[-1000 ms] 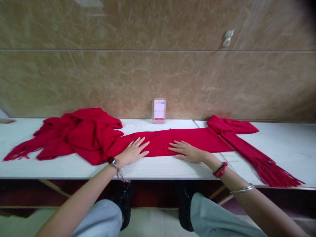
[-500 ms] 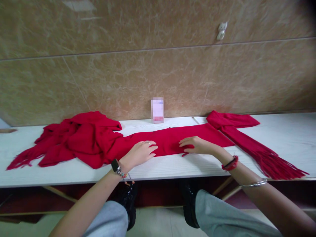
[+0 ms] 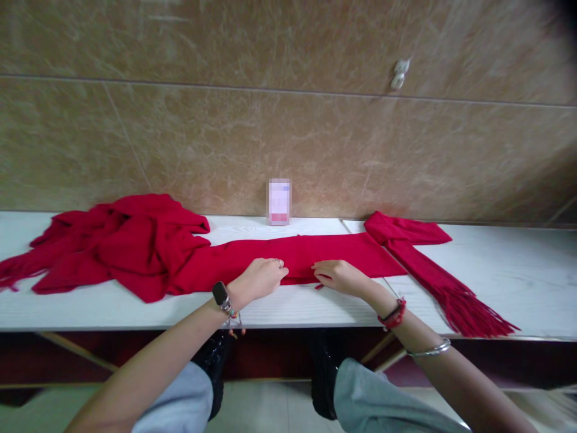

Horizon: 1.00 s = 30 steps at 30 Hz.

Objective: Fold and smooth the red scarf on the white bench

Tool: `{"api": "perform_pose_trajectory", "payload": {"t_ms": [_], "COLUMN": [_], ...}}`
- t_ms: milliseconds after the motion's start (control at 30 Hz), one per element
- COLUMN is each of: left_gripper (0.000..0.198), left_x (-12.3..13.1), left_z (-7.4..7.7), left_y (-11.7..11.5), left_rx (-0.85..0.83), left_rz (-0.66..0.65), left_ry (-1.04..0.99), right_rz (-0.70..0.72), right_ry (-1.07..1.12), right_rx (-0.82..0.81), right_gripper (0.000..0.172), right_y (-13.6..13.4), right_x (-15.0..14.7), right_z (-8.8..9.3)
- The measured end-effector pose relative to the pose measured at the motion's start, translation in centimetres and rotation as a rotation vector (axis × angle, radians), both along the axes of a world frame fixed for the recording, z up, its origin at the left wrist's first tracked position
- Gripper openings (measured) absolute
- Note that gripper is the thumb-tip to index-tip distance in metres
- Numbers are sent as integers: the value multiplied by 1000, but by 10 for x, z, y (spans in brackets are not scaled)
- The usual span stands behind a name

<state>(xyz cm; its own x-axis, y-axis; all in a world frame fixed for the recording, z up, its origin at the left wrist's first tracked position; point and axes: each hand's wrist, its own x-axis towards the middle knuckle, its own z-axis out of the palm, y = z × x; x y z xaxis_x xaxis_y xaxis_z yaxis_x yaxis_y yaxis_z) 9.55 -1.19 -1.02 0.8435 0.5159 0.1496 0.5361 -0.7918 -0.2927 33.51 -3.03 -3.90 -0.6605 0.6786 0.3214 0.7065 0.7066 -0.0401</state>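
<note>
A long red scarf [image 3: 297, 252] lies stretched along a white table [image 3: 518, 264]. Its left part is bunched in a heap [image 3: 130, 246]. On the right it folds back, and a fringed end [image 3: 473, 313] reaches the table's front edge. My left hand [image 3: 261, 278] rests on the near edge of the flat middle strip, fingers curled and pinching the cloth. My right hand [image 3: 338, 275] sits a short way to the right on the same edge, fingers also curled onto the fabric. A watch and bead bracelet are on my left wrist, a red band and a bangle on my right.
A small pink and white card [image 3: 279, 202] stands against the brown marble wall [image 3: 288, 132] behind the scarf. A white fitting [image 3: 399, 73] hangs on the wall at upper right. My knees and black shoes [image 3: 324, 373] show under the table.
Both hands went from lying flat and spread on the scarf to curled at its near edge, and they moved closer together. The camera view shifted slightly.
</note>
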Motion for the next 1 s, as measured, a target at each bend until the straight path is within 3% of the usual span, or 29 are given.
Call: {"api": "perform_pose_trajectory", "payload": {"t_ms": [133, 333, 600, 800, 933, 1000], "left_gripper": [13, 15, 15, 16, 19, 22], "left_x": [-1, -4, -6, -12, -9, -2], "left_z": [2, -1, 4, 4, 5, 4], "left_y": [-2, -1, 6, 12, 15, 14], "left_rx": [17, -60, -125, -295, -279, -217], "left_rz": [-22, -101, -145, -167, -154, -118], "left_ry": [-8, 42, 9, -23, -34, -83], "right_rz": [-70, 51, 34, 89, 96, 13], "right_ry": [73, 124, 201, 215, 277, 345], "right_rx": [13, -93, -270, -356, -352, -283], "right_gripper": [21, 16, 15, 24, 29, 31], "right_y": [-2, -2, 1, 3, 7, 11], "right_x": [0, 3, 8, 14, 17, 18], "right_z": [0, 3, 5, 6, 5, 4]}}
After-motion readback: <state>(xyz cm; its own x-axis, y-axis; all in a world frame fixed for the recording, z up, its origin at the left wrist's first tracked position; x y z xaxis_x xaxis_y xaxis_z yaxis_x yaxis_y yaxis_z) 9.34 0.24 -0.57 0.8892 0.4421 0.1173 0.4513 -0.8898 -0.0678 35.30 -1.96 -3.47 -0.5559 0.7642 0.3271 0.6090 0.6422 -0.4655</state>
